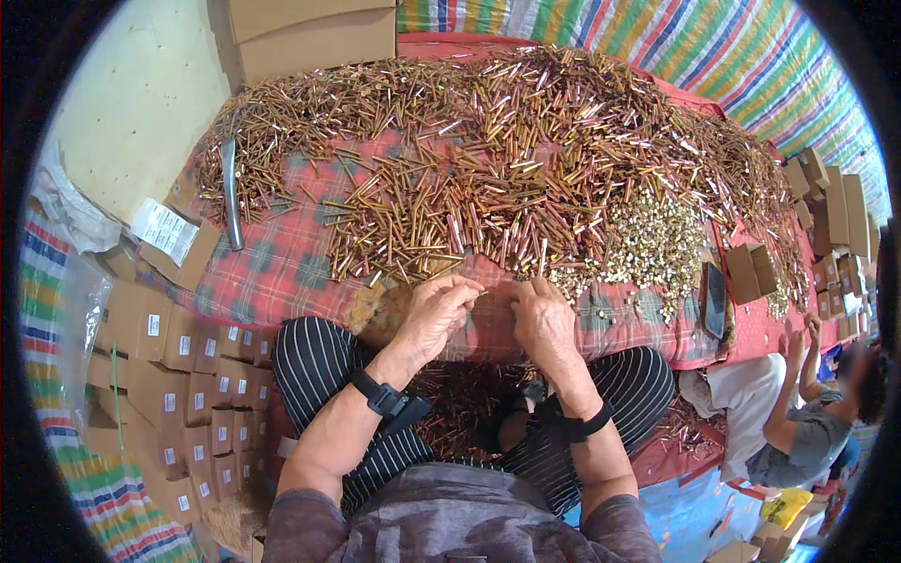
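My left hand (439,314) is closed in a pinch over the near edge of the cloth, with the tip of a thin rod (482,292) showing at its fingertips. To its right, my right hand (544,324) is closed too, with its back toward me and its fingertips partly hidden. A slim copper-coloured tube (542,255) stands out just past those fingers; whether they grip it I cannot tell. Beyond both hands spreads a heap of similar copper-coloured tubes (469,211). Small shiny gold and silver pieces (657,239) lie piled to the right of my right hand.
A red plaid cloth (272,267) covers the work surface. On it rest a curved metal bar (231,192), a dark phone-like slab (713,300) and an open carton (751,272). Stacked cardboard boxes (169,375) stand at left. Another person (807,422) sits at right.
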### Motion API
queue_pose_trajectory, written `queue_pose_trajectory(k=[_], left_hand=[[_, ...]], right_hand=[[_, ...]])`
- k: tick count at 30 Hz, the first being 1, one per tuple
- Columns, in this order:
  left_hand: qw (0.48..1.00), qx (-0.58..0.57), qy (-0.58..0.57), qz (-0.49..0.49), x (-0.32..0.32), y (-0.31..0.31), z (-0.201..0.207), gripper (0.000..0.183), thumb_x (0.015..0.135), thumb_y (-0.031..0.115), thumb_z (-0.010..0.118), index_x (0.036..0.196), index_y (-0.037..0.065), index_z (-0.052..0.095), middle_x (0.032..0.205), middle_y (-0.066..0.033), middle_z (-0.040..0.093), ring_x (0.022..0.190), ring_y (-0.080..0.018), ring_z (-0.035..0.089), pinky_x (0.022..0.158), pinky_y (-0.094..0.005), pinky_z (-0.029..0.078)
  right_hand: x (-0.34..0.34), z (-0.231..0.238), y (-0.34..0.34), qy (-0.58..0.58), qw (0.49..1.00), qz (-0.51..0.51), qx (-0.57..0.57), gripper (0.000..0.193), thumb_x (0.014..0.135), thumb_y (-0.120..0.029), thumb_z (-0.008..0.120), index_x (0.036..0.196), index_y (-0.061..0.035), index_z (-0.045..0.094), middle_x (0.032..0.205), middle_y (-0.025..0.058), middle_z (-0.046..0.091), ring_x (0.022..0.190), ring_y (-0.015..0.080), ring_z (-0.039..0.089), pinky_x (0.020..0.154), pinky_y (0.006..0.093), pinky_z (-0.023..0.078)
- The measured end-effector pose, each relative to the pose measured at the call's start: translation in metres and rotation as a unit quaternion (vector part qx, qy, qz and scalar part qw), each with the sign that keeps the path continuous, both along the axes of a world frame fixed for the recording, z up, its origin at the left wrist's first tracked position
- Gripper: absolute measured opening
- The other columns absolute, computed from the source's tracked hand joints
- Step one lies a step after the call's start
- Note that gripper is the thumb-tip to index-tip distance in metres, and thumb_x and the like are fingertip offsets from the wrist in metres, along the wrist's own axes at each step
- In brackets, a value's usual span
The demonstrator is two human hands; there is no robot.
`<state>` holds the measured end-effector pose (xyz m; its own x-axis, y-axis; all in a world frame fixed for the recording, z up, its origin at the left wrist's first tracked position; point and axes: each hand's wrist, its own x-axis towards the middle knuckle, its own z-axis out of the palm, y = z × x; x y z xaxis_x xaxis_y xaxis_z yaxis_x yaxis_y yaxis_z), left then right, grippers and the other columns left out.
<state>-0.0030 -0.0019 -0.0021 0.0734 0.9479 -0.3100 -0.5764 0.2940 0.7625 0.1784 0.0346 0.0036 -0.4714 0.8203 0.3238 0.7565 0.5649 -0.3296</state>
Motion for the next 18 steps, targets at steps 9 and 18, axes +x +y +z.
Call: queue_pose_trajectory(k=[9, 18], left_hand=[[1.0, -0.009, -0.008, -0.009, 0.0, -0.002, 0.008, 0.005, 0.083, 0.003, 0.058, 0.085, 0.0, 0.06, 0.07, -0.0003, 0.051, 0.049, -0.002, 0.036, 0.044, -0.0157, 0.03], [0.999, -0.037, -0.037, -0.009, 0.0, 0.0, 0.006, 0.002, 0.081, 0.002, 0.058, 0.079, 0.002, 0.059, 0.068, -0.0005, 0.051, 0.048, -0.0024, 0.037, 0.044, -0.0162, 0.031]], right_hand=[[-0.009, 0.006, -0.005, 0.455, 0.829, -0.005, -0.327, 0.011, 0.088, -0.006, 0.06, 0.096, -0.0004, 0.064, 0.08, -0.0027, 0.059, 0.071, 0.0042, 0.05, 0.064, 0.0206, 0.044], [-0.02, 0.012, -0.02, 0.442, 0.841, 0.033, -0.311, 0.006, 0.085, -0.001, 0.061, 0.09, -0.0016, 0.058, 0.079, -0.0015, 0.057, 0.074, 0.0057, 0.052, 0.067, 0.0208, 0.044]])
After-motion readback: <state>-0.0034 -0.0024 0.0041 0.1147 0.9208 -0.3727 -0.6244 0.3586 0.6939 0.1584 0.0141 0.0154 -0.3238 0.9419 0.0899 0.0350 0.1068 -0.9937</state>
